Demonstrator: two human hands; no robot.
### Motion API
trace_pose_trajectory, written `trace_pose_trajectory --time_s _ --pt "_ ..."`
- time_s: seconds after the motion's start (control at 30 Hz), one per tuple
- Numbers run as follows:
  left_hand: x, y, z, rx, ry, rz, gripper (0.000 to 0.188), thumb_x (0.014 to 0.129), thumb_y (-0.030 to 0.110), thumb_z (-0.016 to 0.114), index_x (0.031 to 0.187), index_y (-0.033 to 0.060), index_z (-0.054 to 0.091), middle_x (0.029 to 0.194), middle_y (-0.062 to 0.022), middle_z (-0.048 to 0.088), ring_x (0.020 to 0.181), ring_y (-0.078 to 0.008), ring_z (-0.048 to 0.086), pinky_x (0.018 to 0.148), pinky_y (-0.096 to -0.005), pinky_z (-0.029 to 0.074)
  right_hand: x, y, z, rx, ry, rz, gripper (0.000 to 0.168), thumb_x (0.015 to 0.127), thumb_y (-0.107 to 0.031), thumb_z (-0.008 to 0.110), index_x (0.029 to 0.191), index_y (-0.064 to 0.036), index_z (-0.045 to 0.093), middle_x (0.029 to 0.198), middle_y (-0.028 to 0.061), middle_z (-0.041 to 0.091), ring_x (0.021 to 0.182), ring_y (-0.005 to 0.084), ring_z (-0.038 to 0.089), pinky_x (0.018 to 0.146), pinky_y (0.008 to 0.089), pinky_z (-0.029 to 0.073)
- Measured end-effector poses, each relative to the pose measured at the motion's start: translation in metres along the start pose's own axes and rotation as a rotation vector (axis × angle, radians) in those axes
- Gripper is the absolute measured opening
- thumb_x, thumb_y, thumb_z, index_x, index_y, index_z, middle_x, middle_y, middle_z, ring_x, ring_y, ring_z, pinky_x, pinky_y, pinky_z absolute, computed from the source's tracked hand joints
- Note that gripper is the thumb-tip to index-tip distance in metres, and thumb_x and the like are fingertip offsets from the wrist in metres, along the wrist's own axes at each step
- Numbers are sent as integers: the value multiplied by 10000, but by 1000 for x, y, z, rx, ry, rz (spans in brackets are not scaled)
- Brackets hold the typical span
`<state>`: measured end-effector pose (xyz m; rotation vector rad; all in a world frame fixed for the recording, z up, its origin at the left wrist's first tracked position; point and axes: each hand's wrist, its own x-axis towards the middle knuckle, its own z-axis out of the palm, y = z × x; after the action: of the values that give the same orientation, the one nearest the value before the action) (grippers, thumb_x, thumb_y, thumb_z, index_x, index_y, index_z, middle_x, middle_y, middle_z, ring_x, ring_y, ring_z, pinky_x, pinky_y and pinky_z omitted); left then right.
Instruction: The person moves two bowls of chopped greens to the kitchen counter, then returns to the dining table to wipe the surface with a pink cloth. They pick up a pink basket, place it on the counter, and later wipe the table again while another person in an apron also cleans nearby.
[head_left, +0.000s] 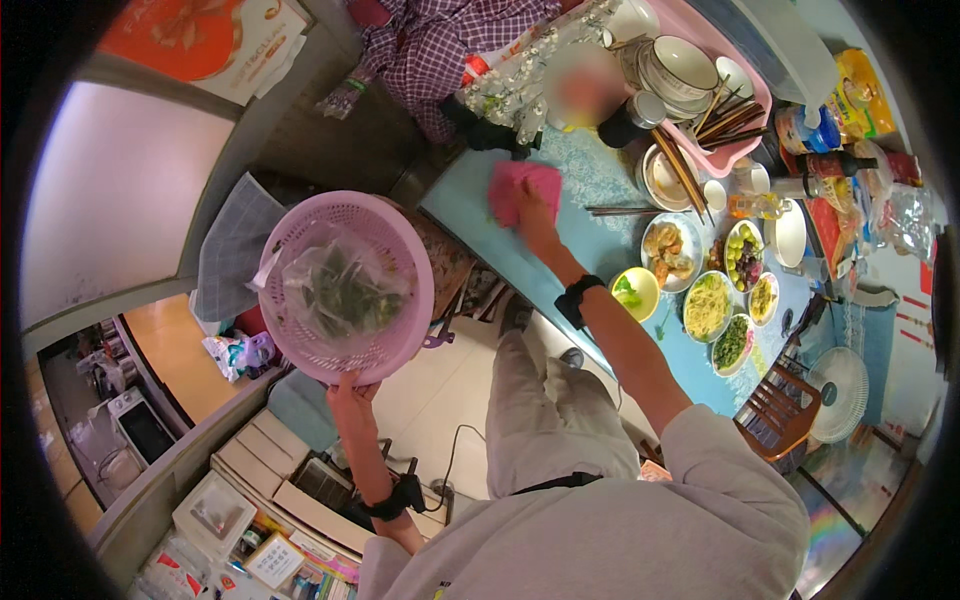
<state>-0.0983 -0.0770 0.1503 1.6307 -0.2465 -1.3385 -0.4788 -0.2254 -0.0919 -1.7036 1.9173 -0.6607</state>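
My left hand (354, 386) grips the near rim of a pink plastic colander basket (421, 300), held up left of the table. Inside the basket lies a clear plastic bag of leafy greens (345, 289). With its fingers spread on top, my right hand (534, 210) presses a pink cloth (504, 193) onto the blue tablecloth (480, 180) near the table's left edge. Dark bands are around both wrists. To the right of my right forearm are a yellow bowl with greens (636, 294) and a plate of browned food pieces (667, 253).
Further right stand several filled dishes, including noodles (706, 307) and fruit (744, 255). Chopsticks (622, 211) lie on the cloth. A pink tub (759, 82) holds stacked bowls. A black-bodied jar (621, 124) stands beside it. A person in a checked garment (442, 45) is beyond the table.
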Motion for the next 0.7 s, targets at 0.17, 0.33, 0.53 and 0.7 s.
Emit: trace_pose_trajectory --time_s 0.17,0.33,0.53,0.7 --pt "-4 -6 -1 -6 28 -24 245 903 114 591 1076 -29 493 1006 -117 621 871 -222 671 800 -374 587 -57 -28 -13 10 -156 -402 570 747 66 561 1308 -17 498 1314 208 517 1184 421 503 1004 450 436" --pt "-10 -4 1 13 33 -30 257 896 120 598 1081 -21 491 1021 -113 605 921 -223 653 845 -389 569 -45 -35 -50 502 87 259 459 797 38 524 1252 -21 522 1014 205 665 938 414 648 865 399 528" --pt "-8 -8 -8 19 43 -41 288 896 114 590 1106 -38 465 1035 -128 590 957 -237 641 879 -402 555 10 -39 -49 -33 398 4 526 758 26 583 1269 22 457 1348 256 433 1288 465 378 1060 462 365" --pt "-9 -7 -2 61 120 -53 259 892 117 585 1071 -40 484 1016 -127 585 929 -239 639 858 -409 556 25 -9 20 -218 198 157 749 728 -69 662 1396 43 342 1525 239 240 1425 444 178 1152 501 213"
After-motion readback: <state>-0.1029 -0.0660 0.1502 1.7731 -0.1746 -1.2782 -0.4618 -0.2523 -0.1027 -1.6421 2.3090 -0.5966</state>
